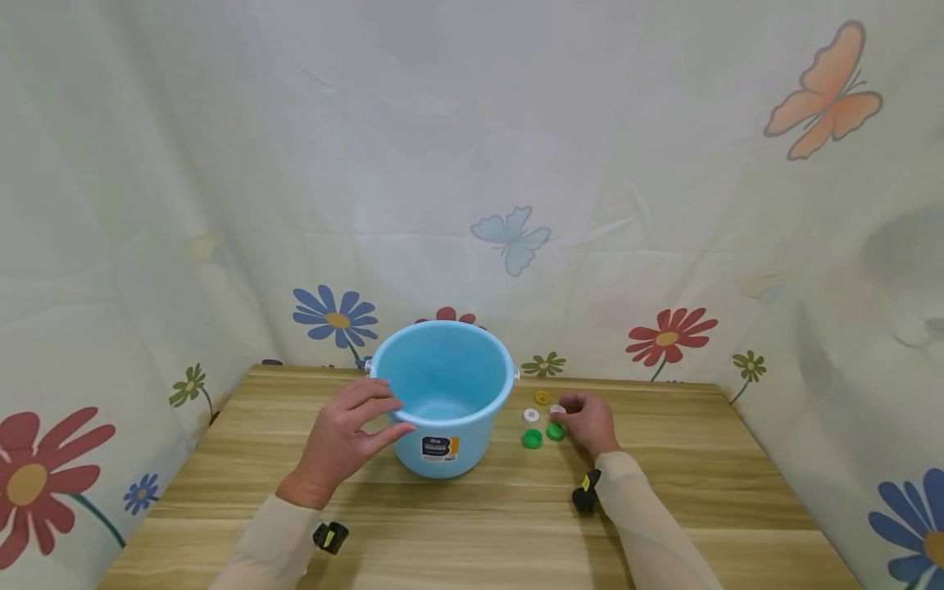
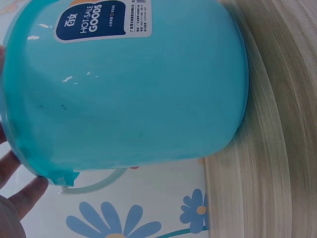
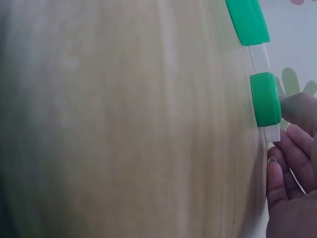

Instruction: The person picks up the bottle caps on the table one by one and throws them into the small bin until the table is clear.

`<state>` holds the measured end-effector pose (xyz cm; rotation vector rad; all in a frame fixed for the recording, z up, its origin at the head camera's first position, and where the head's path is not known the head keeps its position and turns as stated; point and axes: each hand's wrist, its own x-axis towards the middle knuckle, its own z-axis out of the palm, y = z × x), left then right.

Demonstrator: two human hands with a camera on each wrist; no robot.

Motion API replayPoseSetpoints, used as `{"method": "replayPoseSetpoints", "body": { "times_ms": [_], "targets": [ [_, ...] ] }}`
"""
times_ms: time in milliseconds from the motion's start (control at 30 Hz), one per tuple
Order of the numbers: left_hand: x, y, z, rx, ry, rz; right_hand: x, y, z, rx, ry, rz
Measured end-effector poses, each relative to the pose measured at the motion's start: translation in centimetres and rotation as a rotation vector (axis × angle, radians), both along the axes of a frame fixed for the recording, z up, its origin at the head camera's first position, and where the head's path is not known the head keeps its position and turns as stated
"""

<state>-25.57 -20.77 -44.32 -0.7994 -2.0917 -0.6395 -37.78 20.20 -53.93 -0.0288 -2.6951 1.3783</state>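
Note:
A light blue plastic bucket (image 1: 442, 449) with a dark label (image 2: 101, 20) stands upright on the table. My left hand (image 1: 352, 434) holds its front left rim, fingers over the edge and thumb at the outer side; fingertips (image 2: 30, 194) show at the rim in the left wrist view. To the bucket's right, my right hand (image 1: 590, 420) pinches a white bottle cap (image 1: 558, 409) close over the tabletop. Beside that hand lie a ribbed green cap (image 3: 266, 99), another green cap (image 1: 533, 439), a white cap (image 1: 531, 416) and a yellow cap (image 1: 542, 397).
The wood-grain table (image 1: 472, 524) ends at a hanging cloth (image 1: 413, 180) printed with flowers and butterflies, which also closes off both sides. Each wrist wears a small black camera, one on the left (image 1: 330, 537) and one on the right (image 1: 586, 492).

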Motion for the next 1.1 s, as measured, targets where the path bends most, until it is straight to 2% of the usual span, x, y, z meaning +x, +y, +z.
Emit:
{"method": "replayPoseSetpoints", "body": {
  "times_ms": [433,1100],
  "targets": [
    [0.09,0.14,-0.03,-0.004,0.005,-0.002,-0.02,0.22,-0.22,0.003,0.004,-0.005],
    [-0.03,0.08,-0.07,-0.006,0.006,0.003,-0.16,0.09,0.14,0.016,-0.043,-0.009]
  ]
}}
